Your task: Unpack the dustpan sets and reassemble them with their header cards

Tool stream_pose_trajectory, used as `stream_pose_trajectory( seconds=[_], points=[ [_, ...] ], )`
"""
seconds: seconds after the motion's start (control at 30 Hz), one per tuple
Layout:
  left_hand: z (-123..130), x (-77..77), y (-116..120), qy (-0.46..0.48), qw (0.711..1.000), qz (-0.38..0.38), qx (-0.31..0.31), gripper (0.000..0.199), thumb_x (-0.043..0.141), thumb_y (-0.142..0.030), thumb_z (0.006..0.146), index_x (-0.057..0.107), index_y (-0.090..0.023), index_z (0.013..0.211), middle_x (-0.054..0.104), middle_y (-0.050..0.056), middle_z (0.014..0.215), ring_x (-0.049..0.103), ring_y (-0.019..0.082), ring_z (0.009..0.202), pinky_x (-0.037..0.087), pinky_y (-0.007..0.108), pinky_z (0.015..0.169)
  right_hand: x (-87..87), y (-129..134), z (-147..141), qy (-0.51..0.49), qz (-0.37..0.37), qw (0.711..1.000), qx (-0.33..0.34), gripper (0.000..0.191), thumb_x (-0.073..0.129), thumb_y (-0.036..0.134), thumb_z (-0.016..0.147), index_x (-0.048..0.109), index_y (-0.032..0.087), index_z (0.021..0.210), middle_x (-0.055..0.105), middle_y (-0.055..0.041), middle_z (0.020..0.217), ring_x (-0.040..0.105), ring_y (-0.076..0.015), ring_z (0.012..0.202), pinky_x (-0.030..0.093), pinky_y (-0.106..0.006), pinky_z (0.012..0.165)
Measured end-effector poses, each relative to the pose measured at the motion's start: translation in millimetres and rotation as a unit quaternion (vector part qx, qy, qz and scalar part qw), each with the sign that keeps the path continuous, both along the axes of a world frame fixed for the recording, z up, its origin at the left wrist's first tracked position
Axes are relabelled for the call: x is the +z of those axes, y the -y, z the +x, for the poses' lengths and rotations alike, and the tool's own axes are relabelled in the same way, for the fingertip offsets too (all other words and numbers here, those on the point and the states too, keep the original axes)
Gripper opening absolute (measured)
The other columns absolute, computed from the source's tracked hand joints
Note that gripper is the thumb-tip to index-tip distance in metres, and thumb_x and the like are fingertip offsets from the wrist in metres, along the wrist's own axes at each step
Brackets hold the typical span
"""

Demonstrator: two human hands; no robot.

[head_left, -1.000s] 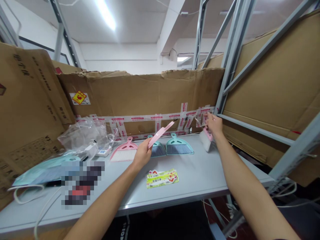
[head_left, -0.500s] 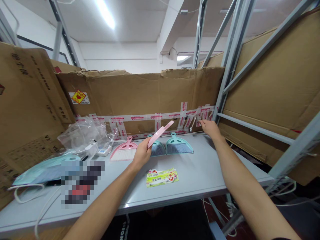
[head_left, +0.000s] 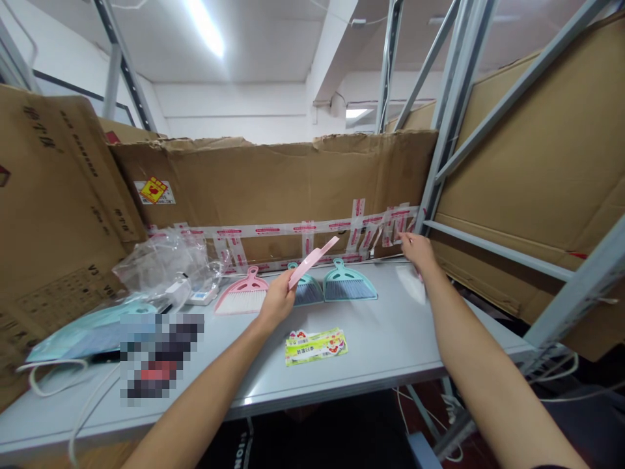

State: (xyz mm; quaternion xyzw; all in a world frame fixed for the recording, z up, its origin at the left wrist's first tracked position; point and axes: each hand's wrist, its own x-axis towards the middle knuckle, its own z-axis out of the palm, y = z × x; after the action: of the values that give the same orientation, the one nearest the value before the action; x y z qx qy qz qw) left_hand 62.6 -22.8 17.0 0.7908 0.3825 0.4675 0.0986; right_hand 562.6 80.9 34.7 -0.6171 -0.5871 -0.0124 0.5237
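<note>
My left hand is closed around a pink dustpan, seen edge-on and tilted up to the right above the table. At the back right, my right hand has its fingers pinched together. Below it shows a blurred white fan shape, which looks like the bristles of a brush; its handle is hidden by the hand. Behind my left hand lie a pink dustpan-and-brush set with white bristles, a partly covered teal set and another teal set, both with dark bristles.
Yellow-green printed labels lie near the table's front. Crumpled clear plastic, a bagged teal item and white cables occupy the left. A taped cardboard box stands along the back; metal shelf posts rise at the right.
My right hand has moved slightly right, and the blurred white bristles now show below it. My left hand and the pink dustpan stay nearly still.
</note>
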Motion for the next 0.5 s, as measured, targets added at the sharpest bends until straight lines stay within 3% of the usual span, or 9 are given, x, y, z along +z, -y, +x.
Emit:
stream_pose_trajectory(
  seconds=[0.1,0.17,0.23,0.3,0.4,0.5],
  points=[
    [0.4,-0.3,0.4,-0.001,1.000,-0.002,0.004,0.035,0.055,-0.012,0.102,0.078,-0.019,0.127,0.082,0.008,0.105,0.072,0.026,0.096,0.057,0.035,0.095,1.2,-3.0,-16.1,0.091,-0.038,0.995,0.029,0.049,0.061,0.061,0.104,0.084,0.021,0.088,0.083,-0.0147,0.085,0.074,-0.0281,0.084,0.053,-0.034,0.077],
    [0.6,0.0,1.0,0.000,1.000,-0.006,0.005,0.033,0.055,-0.014,0.104,0.078,-0.019,0.128,0.082,0.008,0.107,0.073,0.026,0.097,0.057,0.036,0.095,-0.7,-5.0,-34.9,0.088,-0.070,0.990,0.080,0.048,0.062,0.061,0.104,0.083,0.022,0.087,0.081,-0.0116,0.078,0.072,-0.0260,0.079,0.053,-0.032,0.074],
    [0.7,0.9,2.0,0.002,1.000,-0.009,0.004,0.032,0.054,-0.021,0.108,0.078,-0.018,0.129,0.082,0.009,0.109,0.073,0.027,0.098,0.057,0.036,0.095,-3.5,-6.2,-51.4,0.019,-0.088,0.987,0.133,0.054,0.058,0.068,0.105,0.082,0.021,0.091,0.070,-0.0054,0.062,0.064,-0.0226,0.062,0.050,-0.031,0.061],
    [0.8,2.2,2.9,0.005,1.000,-0.011,0.003,0.032,0.052,-0.029,0.112,0.078,-0.017,0.128,0.083,0.010,0.110,0.074,0.028,0.099,0.057,0.038,0.095,-5.0,-6.6,-58.3,-0.110,-0.076,0.976,0.171,0.063,0.057,0.078,0.103,0.080,0.020,0.097,0.054,0.0016,0.051,0.050,-0.0188,0.047,0.041,-0.030,0.048],
    [1.4,3.9,4.1,0.012,1.000,-0.012,0.005,0.035,0.051,-0.036,0.114,0.078,-0.017,0.126,0.083,0.010,0.110,0.074,0.028,0.098,0.057,0.039,0.095,-5.6,-5.3,-48.6,-0.295,-0.008,0.934,0.200,0.070,0.067,0.089,0.094,0.073,0.020,0.102,0.041,0.0090,0.052,0.038,-0.0142,0.040,0.028,-0.026,0.038],
    [2.4,4.3,4.7,0.016,1.000,-0.014,0.007,0.035,0.051,-0.038,0.114,0.078,-0.018,0.126,0.083,0.010,0.111,0.074,0.029,0.099,0.056,0.039,0.094,-9.7,-2.8,-30.1,-0.345,0.020,0.918,0.193,0.069,0.071,0.089,0.091,0.070,0.021,0.101,0.039,0.0105,0.053,0.038,-0.0129,0.039,0.026,-0.024,0.036]
  ],
)
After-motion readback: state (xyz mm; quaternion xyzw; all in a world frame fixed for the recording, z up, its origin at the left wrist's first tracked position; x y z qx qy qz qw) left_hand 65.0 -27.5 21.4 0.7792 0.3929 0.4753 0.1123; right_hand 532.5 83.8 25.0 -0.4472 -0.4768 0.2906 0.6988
